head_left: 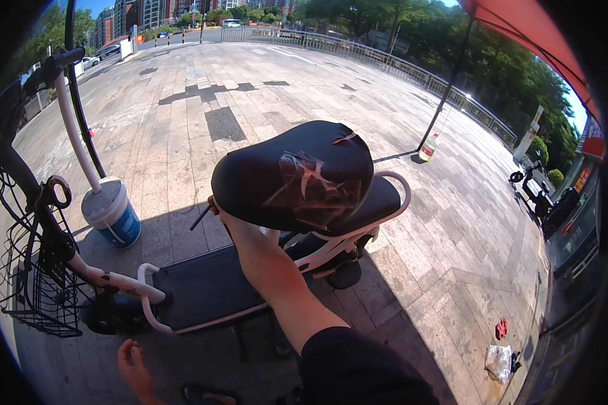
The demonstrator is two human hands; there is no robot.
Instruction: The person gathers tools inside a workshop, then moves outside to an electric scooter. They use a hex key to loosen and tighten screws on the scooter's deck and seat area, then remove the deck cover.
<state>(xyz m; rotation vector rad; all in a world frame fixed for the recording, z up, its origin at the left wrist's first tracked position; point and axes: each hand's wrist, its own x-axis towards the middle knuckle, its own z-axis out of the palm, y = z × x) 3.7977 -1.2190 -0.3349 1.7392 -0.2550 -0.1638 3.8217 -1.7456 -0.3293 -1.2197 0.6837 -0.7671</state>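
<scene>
A small electric scooter stands before me, its black saddle (263, 172) patched with clear tape and torn at the back. My right arm reaches across to the saddle's front underside. There my right hand (231, 217) is partly hidden, its fingertips closed beside a thin dark rod (199, 217) that sticks out to the left; its exact kind cannot be made out. Low at the left, my left hand (135, 368) hangs beside the footboard (206, 280) with loosely bent fingers and nothing visible in it. Behind the saddle is a rear seat with a pale grab rail (404, 192).
The scooter's wire basket (37, 290) and handlebar rise at the left. Beside them a white-and-blue bucket (111, 212) holds a pole. A bottle (427, 148) hangs by the canopy pole (446, 91). A crumpled plastic bag (500, 363) lies on the paving at right.
</scene>
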